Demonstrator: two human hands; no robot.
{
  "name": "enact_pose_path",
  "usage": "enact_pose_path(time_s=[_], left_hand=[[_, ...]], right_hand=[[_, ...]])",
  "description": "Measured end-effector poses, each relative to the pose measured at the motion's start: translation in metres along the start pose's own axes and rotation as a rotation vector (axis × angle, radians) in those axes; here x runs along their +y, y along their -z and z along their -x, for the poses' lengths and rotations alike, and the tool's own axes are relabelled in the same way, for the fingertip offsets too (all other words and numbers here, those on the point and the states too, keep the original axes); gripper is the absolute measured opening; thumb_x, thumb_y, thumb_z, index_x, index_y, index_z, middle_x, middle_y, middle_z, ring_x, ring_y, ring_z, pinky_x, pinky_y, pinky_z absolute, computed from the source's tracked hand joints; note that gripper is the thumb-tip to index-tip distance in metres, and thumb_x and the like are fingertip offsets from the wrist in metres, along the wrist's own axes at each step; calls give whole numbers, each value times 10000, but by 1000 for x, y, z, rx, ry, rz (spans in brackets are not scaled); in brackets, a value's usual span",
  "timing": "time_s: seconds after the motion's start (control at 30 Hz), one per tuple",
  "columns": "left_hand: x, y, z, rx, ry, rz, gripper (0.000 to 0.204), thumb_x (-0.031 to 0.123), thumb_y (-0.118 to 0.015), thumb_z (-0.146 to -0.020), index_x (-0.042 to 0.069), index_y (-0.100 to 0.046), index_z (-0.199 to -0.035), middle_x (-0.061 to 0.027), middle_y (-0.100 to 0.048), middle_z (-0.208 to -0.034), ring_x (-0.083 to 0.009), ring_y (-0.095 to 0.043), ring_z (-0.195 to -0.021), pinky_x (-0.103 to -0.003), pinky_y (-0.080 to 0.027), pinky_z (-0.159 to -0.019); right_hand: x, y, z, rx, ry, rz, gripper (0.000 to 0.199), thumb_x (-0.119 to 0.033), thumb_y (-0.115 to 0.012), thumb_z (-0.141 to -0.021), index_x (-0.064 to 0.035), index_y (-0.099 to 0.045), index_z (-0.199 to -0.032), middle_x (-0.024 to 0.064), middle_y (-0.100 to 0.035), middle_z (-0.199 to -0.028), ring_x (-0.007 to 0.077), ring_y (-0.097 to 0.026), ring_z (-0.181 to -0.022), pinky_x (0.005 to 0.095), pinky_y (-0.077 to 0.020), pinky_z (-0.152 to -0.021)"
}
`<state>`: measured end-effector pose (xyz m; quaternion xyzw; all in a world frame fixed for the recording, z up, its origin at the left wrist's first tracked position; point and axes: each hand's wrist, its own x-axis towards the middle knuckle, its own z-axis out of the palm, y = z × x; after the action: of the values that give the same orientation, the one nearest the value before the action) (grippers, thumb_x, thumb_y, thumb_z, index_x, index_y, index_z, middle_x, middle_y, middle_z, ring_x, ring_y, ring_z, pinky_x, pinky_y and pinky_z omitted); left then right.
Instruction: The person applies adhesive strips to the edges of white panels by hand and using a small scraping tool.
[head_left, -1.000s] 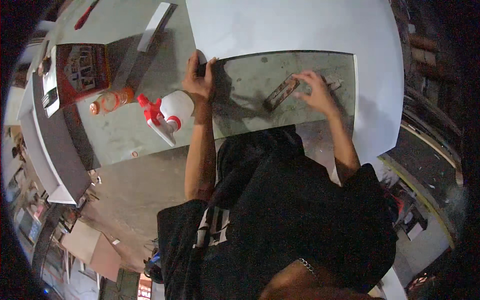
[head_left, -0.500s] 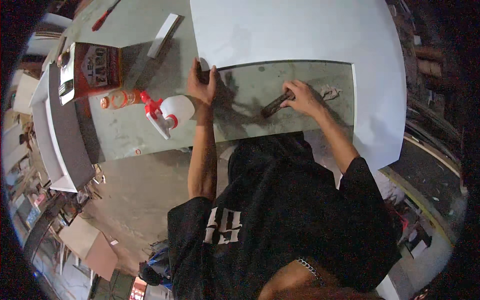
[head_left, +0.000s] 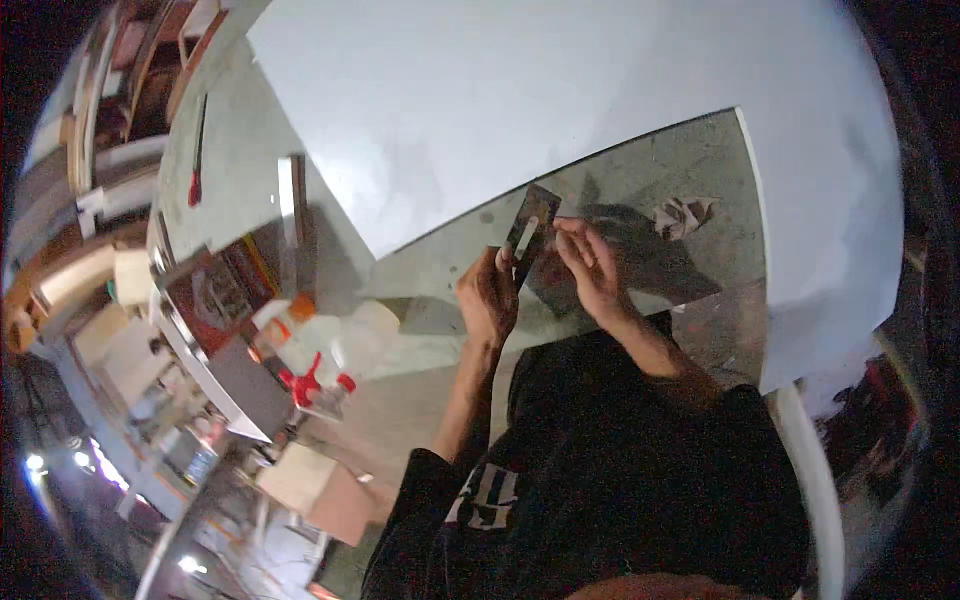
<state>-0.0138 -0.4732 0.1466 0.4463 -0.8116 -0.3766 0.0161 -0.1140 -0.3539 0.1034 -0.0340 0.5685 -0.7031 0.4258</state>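
Observation:
In my left hand [head_left: 485, 303] is a dark, flat, rectangular piece [head_left: 537, 205] with a pale strip along its face; its exact kind is unclear. The thumb presses on its lower end, and it tilts up to the right above the table. Beside its right edge is my right hand [head_left: 594, 272], fingers stretched out and slightly apart; whether a fingertip touches the piece cannot be made out. Just beyond my hands, a large white panel [head_left: 430, 110] lies on the greenish-grey table [head_left: 425, 285], which shows through the panel's cutout. Crumpled cloth or paper [head_left: 684, 217] rests to the right.
To the left, blurred, are a spray bottle with a red trigger [head_left: 303, 385], an orange-capped bottle [head_left: 300, 306] and a dark red can [head_left: 213, 293]. Farther off lie a white strip [head_left: 288, 190] and a red-handled tool [head_left: 195, 187]. A cardboard-coloured box [head_left: 300, 475] stands below the table's edge.
The whole view has turned. A dark elongated piece was in my right hand; now a dark piece is in my left hand, which has left the panel's corner, and my right fingers are loose.

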Motion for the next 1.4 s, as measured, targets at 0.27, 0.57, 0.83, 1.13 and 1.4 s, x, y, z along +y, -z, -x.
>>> enact_pose_path(time_s=[0.27, 0.57, 0.83, 1.13, 1.4], left_hand=[[-16, 43, -72, -145, -373, -216, 143, 137, -720, -836, 47, -656, -745, -81, -634, -717, -274, -582, -714, -392, -444, -670], [-3, 21, -151, 28, -666, -262, 738, 495, -859, -639, 128, -620, -1233, -144, -557, -1316, -368, -454, -1261, -520, -371, -1033], [-2, 2, -180, -14, -771, -307, 1066, 707, -782, -614, 125, -453, -1445, -175, -386, -1520, -391, -233, -1462, -643, -99, -1143], [3, -2, -181, -18, -725, -314, 1112, 723, -787, -586, 117, -441, -1451, -178, -371, -1531, -382, -218, -1470, -636, -61, -1146], [6, -6, -184, -42, -724, -314, 1151, 695, -813, -560, 132, -406, -1477, -190, -294, -1570, -397, -154, -1486, -651, -33, -1141]], right_hand=[[11, -44, -35, 125, -170, -193, 293, -231, -623, -981, 8, -590, -1147, 73, -656, -874, 119, -640, -742, 288, -540, -601], [3, -71, -53, 448, -57, -260, 231, -260, -588, -1000, -35, -617, -1040, -7, -561, -676, 49, -566, -595, 246, -447, -444], [-15, -77, -60, 536, -239, -312, 309, -339, -561, -1008, -45, -595, -1094, -16, -533, -652, 78, -533, -521, 254, -442, -433], [-12, -71, -58, 553, -274, -156, 333, -327, -463, -1047, -15, -574, -1089, 84, -644, -704, 153, -620, -510, 290, -497, -473], [-14, -65, -63, 584, -293, -48, 402, -354, -394, -1062, 14, -554, -1075, 138, -665, -722, 208, -665, -560, 328, -545, -516]])
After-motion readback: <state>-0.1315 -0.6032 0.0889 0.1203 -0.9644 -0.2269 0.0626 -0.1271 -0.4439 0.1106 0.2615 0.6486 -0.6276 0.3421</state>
